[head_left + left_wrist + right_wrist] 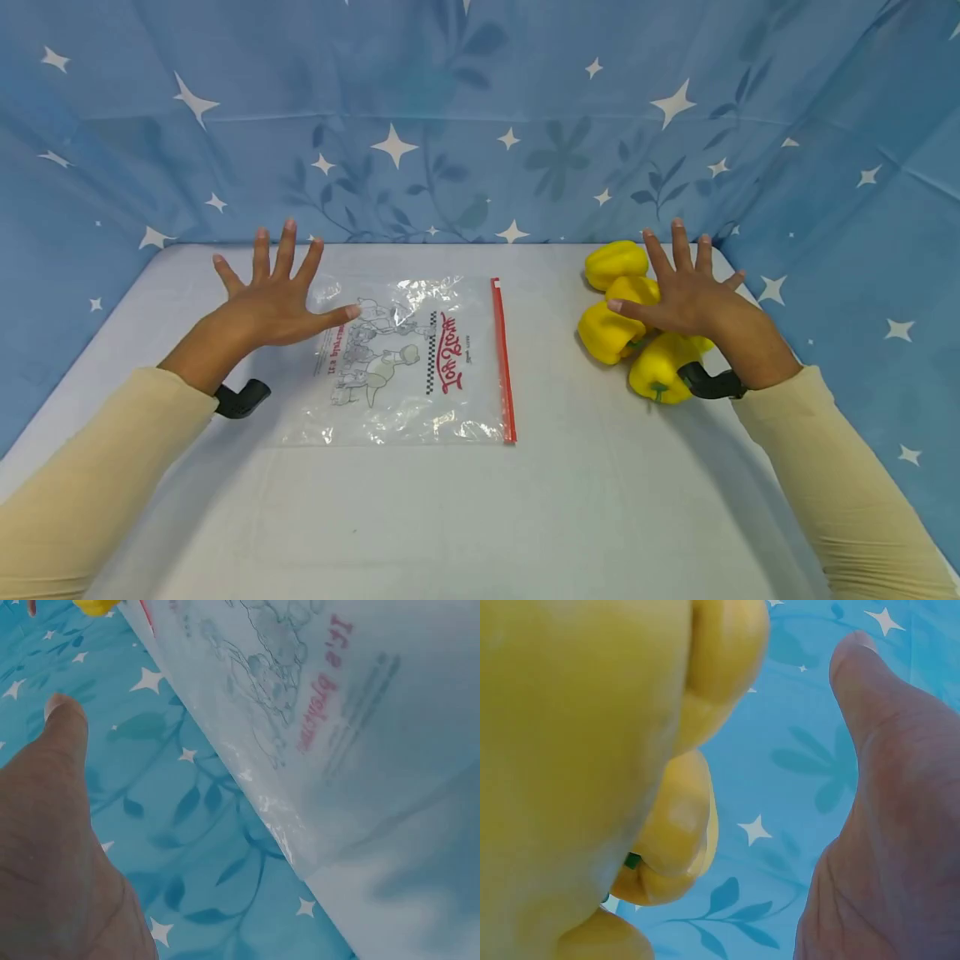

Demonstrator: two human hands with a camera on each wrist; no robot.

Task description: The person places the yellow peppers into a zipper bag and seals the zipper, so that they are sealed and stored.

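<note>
My left hand [272,307] is spread wide above the left side of a clear plastic zip bag [472,408], holding nothing. The bag lies flat, with a red zip edge on its right and printed cartoon figures. In the left wrist view the thumb [64,750] stands apart from the bag [225,712]. My right hand [693,296], fingers also spread, hovers over a group of yellow bell peppers [609,333] and partly hides some of them. The right wrist view shows the thumb [885,705] beside large, close yellow peppers [577,750].
A white-covered table [450,517] carries everything. Blue curtains [480,108] with stars and leaves stand along its back and both sides. Black wrist mounts [242,400] sit at both cuffs.
</note>
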